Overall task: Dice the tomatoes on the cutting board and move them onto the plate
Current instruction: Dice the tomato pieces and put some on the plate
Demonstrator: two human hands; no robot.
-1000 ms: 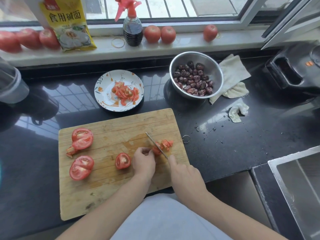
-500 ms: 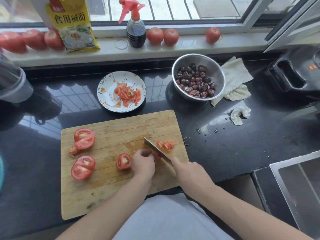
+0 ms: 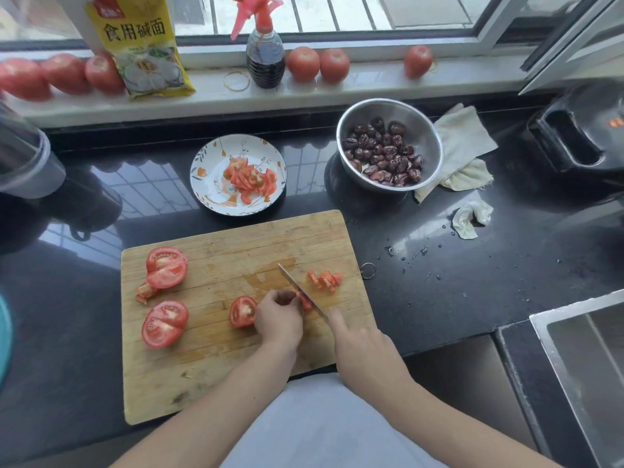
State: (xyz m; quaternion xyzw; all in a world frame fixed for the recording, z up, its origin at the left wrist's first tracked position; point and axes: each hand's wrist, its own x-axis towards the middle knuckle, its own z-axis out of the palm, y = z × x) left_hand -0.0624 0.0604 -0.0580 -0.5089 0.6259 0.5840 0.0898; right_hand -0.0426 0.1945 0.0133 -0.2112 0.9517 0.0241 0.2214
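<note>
A wooden cutting board (image 3: 216, 366) lies on the black counter. My right hand (image 3: 363, 346) grips a knife (image 3: 300, 290), its blade slanting down against a small tomato piece (image 3: 305, 301) that my left hand (image 3: 278, 319) pins with curled fingers. A little pile of diced tomato (image 3: 325, 280) lies just right of the blade. A tomato wedge (image 3: 243, 311) sits left of my left hand. Two cut tomato halves (image 3: 166, 267) (image 3: 164, 323) rest at the board's left. Behind the board, a floral white plate (image 3: 206, 163) holds diced tomato (image 3: 251, 179).
A steel bowl (image 3: 429, 136) of dark red dates stands right of the plate, beside beige cloths (image 3: 462, 143). Whole tomatoes (image 3: 317, 64), a spray bottle (image 3: 265, 55) and a yellow packet (image 3: 141, 52) line the windowsill. A sink (image 3: 587, 363) is at the lower right, a black appliance (image 3: 580, 136) at far right.
The knife has shifted left off the diced pile and come down on the piece under my left fingers. The diced pile stays put on the right.
</note>
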